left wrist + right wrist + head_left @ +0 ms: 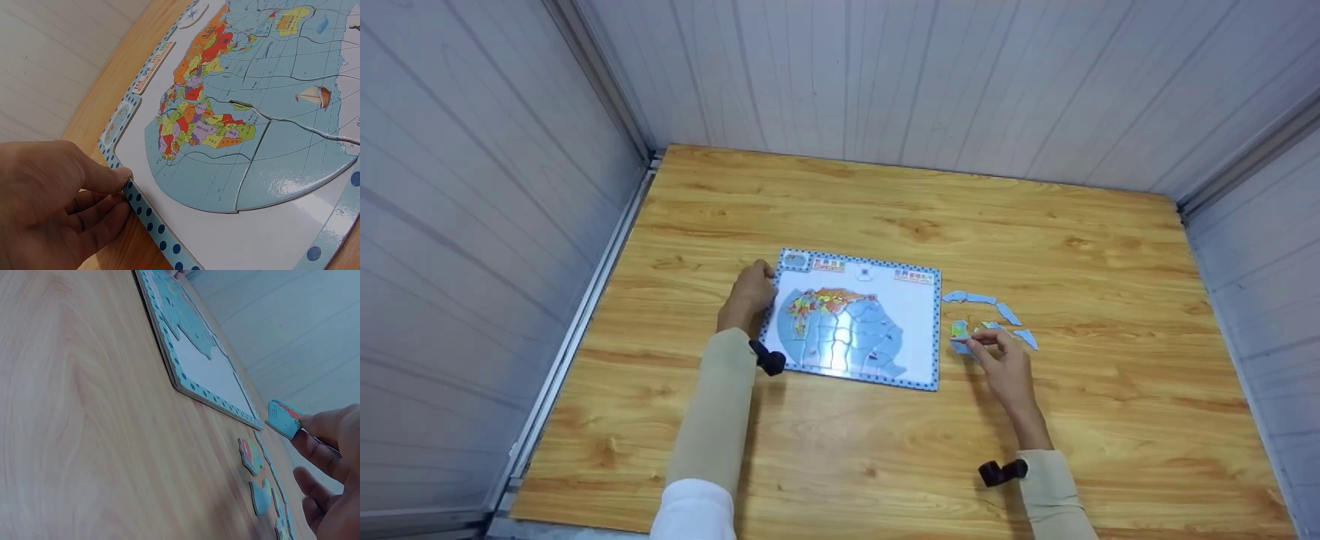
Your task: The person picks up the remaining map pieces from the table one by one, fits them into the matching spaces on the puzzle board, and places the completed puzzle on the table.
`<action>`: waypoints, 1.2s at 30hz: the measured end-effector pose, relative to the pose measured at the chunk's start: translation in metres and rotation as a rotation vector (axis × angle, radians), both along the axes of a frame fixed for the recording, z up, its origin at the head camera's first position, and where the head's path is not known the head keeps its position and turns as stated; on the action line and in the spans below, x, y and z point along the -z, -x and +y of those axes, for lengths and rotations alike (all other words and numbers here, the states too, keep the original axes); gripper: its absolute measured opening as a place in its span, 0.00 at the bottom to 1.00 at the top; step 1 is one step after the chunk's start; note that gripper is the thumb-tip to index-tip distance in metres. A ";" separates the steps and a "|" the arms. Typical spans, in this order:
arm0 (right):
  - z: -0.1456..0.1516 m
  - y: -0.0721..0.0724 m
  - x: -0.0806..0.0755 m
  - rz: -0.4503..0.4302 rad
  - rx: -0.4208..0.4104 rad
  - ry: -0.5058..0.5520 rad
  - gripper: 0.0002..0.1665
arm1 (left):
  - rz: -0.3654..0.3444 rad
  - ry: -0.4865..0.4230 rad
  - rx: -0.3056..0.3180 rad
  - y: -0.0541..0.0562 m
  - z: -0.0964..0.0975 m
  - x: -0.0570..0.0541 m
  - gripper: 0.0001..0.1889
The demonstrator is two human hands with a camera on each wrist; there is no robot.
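Observation:
A world map jigsaw puzzle (pixel 916 319) with a blue dotted border lies on the wooden table, its map partly filled with pieces. My left hand (pixel 750 294) grips the board's left edge; in the left wrist view the thumb of that hand (pixel 62 191) lies on the dotted border (pixel 147 216) and its fingers curl at the side. To the right of the board, my right hand (pixel 1006 367) is raised above the table. Between thumb and forefinger it pinches a small blue puzzle piece (pixel 283 418) with a red and green patch.
Loose puzzle pieces (pixel 981 298) lie along the board's right side, several of them plain blue strips. Others with coloured patches (pixel 250 457) are under and beside the right hand. Pale panel walls (pixel 847 75) stand behind the table (pixel 840 202) and at both sides.

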State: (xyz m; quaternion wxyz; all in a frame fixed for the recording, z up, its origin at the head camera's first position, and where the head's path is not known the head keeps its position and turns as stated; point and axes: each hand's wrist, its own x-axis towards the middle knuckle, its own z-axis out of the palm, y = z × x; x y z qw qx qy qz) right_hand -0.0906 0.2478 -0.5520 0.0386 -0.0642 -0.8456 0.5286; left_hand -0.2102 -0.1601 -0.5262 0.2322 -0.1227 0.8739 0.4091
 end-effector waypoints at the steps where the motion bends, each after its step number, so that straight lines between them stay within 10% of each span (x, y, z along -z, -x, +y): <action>1: -0.001 0.000 0.001 -0.003 -0.004 -0.003 0.14 | -0.005 -0.002 -0.003 0.000 0.000 0.000 0.16; 14: -0.035 -0.003 -0.029 -0.004 -0.094 -0.016 0.11 | 0.068 0.006 0.017 0.001 0.000 0.004 0.17; 23: -0.041 0.006 0.001 -0.039 -0.132 0.006 0.09 | 0.047 -0.023 -0.002 0.000 0.000 0.006 0.16; 36: -0.055 0.009 0.005 0.023 -0.226 -0.103 0.03 | 0.054 -0.003 0.011 0.002 -0.001 0.006 0.16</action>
